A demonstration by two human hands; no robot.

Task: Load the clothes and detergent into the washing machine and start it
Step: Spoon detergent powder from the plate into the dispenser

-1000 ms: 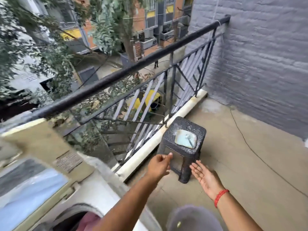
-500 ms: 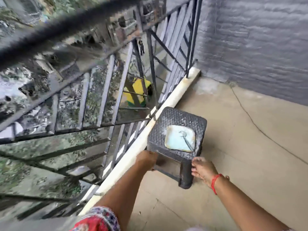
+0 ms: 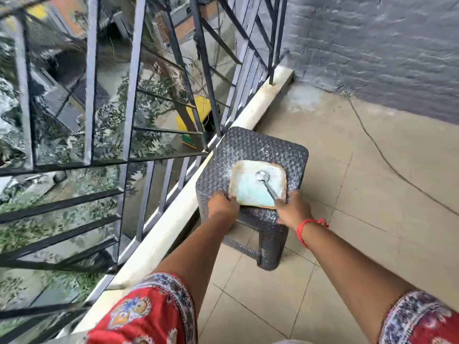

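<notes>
A square tray (image 3: 250,189) of pale blue detergent powder sits on a dark woven stool (image 3: 248,150) by the balcony railing. A metal spoon (image 3: 264,181) lies in the powder, bowl toward the far side. My left hand (image 3: 222,203) grips the tray's near left corner. My right hand (image 3: 293,209), with a red thread on its wrist, grips the tray's near right corner by the spoon handle. The washing machine and the clothes are out of view.
A dark metal railing (image 3: 124,120) on a cream kerb (image 3: 178,219) runs along the left. A grey brick wall (image 3: 372,45) closes the far side. A thin cable (image 3: 372,145) crosses the tiled floor (image 3: 372,194). My red patterned sleeves fill the bottom edge.
I have leaned down and closer to the stool; the washing machine left the view. Both hands moved from the stool's front edge onto the tray's near corners and took hold.
</notes>
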